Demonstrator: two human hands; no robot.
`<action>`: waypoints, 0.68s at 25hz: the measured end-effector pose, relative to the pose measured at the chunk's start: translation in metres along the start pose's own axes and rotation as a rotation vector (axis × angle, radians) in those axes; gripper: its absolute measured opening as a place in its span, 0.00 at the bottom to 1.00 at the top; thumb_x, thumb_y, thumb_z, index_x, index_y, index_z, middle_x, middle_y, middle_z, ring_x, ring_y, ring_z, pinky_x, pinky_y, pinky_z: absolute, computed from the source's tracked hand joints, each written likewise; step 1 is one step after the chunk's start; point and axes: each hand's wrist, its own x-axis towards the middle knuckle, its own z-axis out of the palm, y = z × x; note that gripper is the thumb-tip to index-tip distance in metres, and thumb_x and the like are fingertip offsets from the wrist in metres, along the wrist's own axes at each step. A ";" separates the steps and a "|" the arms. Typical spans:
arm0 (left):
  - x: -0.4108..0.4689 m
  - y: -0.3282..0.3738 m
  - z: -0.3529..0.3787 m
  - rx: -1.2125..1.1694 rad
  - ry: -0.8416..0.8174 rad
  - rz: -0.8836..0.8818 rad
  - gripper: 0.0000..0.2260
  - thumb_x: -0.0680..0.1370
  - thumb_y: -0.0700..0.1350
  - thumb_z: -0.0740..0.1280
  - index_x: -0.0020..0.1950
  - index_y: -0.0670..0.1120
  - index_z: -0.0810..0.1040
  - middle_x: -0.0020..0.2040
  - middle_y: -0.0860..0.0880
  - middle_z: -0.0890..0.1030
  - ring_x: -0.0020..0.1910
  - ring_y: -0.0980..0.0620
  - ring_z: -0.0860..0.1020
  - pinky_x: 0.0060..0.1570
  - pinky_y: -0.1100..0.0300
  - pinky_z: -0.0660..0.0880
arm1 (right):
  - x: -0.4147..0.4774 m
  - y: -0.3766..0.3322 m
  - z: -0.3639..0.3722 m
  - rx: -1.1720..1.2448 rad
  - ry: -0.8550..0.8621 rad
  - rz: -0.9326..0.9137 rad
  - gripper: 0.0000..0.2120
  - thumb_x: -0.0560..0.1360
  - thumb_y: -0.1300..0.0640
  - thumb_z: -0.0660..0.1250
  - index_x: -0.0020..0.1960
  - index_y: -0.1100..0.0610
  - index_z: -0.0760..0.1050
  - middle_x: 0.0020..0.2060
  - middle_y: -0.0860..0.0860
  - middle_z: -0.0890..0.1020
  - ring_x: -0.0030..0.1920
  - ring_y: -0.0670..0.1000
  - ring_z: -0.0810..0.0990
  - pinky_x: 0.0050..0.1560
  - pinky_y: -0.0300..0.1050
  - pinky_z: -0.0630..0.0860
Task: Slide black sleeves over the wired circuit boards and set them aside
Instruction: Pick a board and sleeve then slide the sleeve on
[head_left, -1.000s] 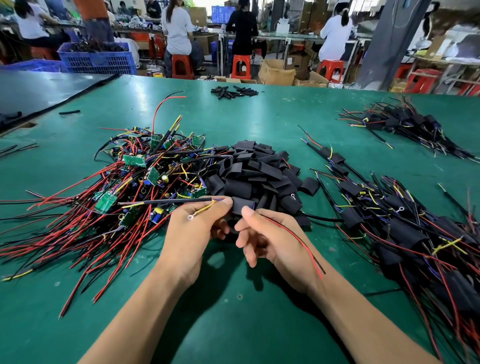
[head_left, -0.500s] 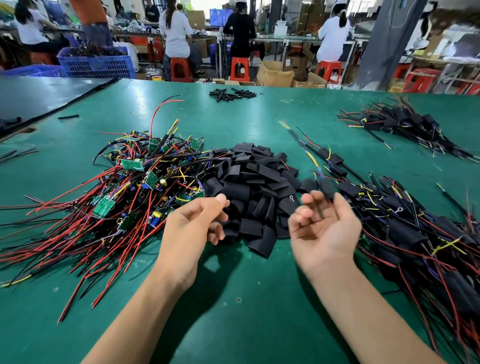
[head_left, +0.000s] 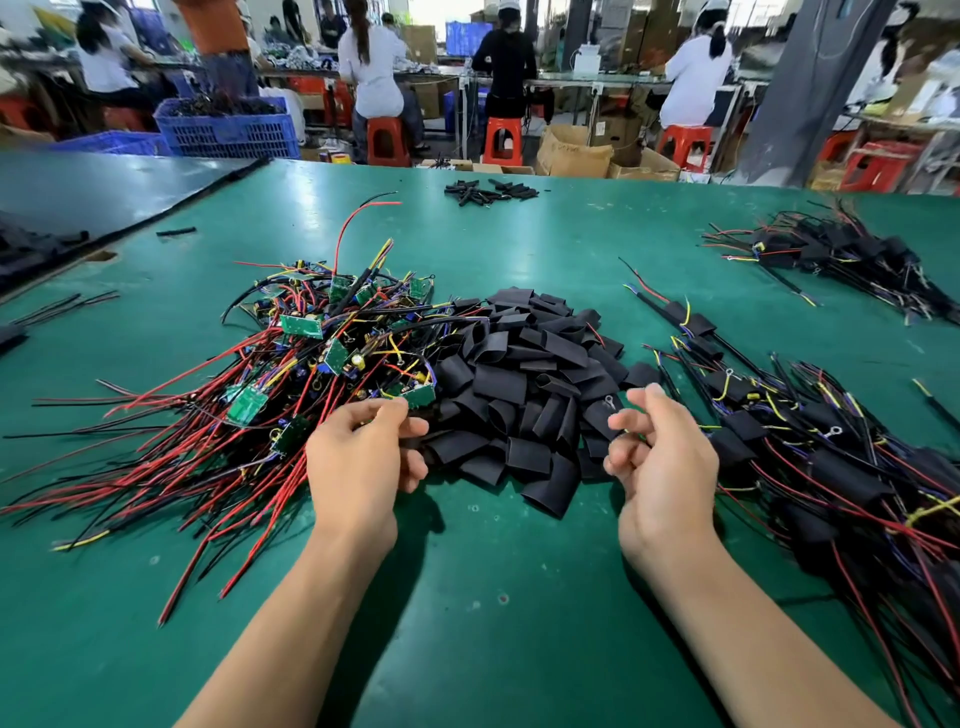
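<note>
- your right hand (head_left: 660, 457) no longer carries the sleeved board it held half a second ago; its fingers are loosely curled and empty.
- your left hand (head_left: 358, 457) has moved to the edge of the wired circuit boards (head_left: 291, 374); its fingers curl there, but i cannot tell whether they pinch anything.
- the black sleeves (head_left: 524, 374) are heaped between your hands on the green table (head_left: 493, 597), with the sleeved boards (head_left: 831, 457) piled just to the right.
- the loose boards' wires fan out to the left and toward you.
</note>
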 end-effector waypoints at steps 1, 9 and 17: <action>0.001 0.001 -0.001 0.016 0.013 0.022 0.03 0.79 0.39 0.68 0.51 0.44 0.75 0.32 0.46 0.83 0.18 0.52 0.68 0.19 0.66 0.62 | -0.001 0.003 0.000 -0.038 -0.036 -0.030 0.10 0.81 0.56 0.64 0.42 0.56 0.77 0.26 0.48 0.79 0.21 0.46 0.67 0.23 0.36 0.64; -0.006 -0.002 -0.002 0.458 -0.033 0.280 0.06 0.78 0.44 0.70 0.54 0.48 0.79 0.34 0.53 0.85 0.17 0.54 0.70 0.19 0.65 0.67 | -0.009 0.012 0.000 -0.353 -0.327 -0.191 0.10 0.79 0.54 0.66 0.40 0.52 0.80 0.29 0.49 0.79 0.24 0.49 0.69 0.25 0.38 0.65; -0.030 0.001 0.013 0.170 -0.059 0.379 0.02 0.79 0.46 0.70 0.48 0.52 0.80 0.38 0.53 0.85 0.21 0.48 0.77 0.23 0.62 0.70 | -0.022 0.008 0.004 -0.366 -0.581 -0.213 0.12 0.73 0.57 0.73 0.55 0.45 0.82 0.37 0.49 0.82 0.27 0.49 0.70 0.28 0.37 0.70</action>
